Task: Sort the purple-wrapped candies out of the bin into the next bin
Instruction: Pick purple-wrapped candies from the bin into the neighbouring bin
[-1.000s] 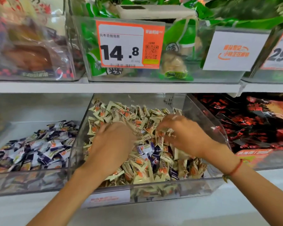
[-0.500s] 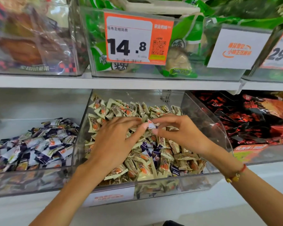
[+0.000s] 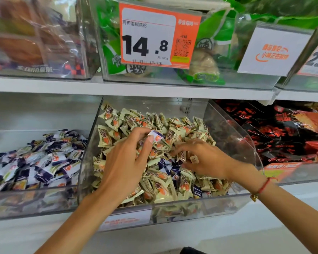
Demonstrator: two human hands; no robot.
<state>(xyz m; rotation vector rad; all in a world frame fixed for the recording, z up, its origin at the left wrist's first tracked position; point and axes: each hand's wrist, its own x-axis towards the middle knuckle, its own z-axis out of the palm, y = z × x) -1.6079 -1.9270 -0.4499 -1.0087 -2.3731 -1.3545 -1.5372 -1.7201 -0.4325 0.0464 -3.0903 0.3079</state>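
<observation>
The left hand (image 3: 125, 162) pinches a purple-wrapped candy (image 3: 156, 136) between thumb and fingertips, its grip closed on it above the middle bin (image 3: 246, 142) of cream-wrapped candies (image 3: 162, 187). The right hand (image 3: 207, 158) rests, fingers curled, on that pile; whether its grip holds anything is unclear. The next bin (image 3: 35, 200), on the left, holds purple candies (image 3: 42, 162)

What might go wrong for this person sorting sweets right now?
The purple candy sits only in a fingertip grip of the left hand, so it could drop back among the cream candies. More purple ones lie half buried near the right hand and could be missed. The right hand's digging might push sweets over the bin edge.
</observation>
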